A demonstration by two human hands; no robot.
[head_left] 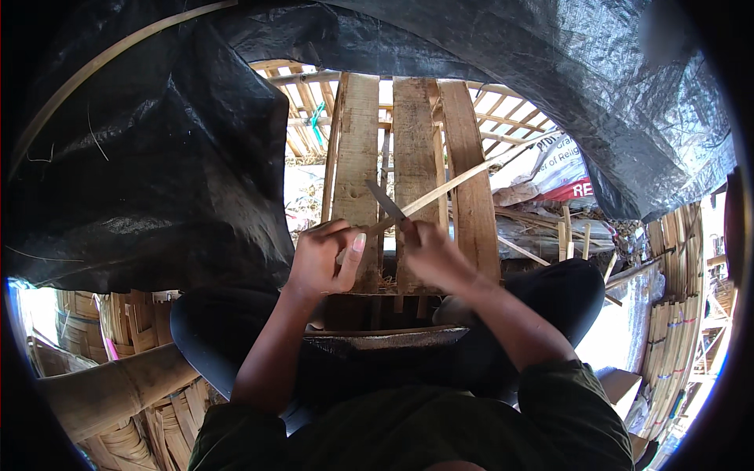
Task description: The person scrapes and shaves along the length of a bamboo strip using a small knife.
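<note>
Dark sleeves (239, 436) are showing nearest, left hand (320, 255) gripping a pale strip (463, 180), right hand (432, 253) holding a knife (386, 202) across it. Beyond, the strip is crossing a plank desk (355, 149), looking unsevered; work done or left is proving unclear.

From head height, my fisheye looks forward and down, close above the hands (318, 255) and the plank table (355, 129).
</note>
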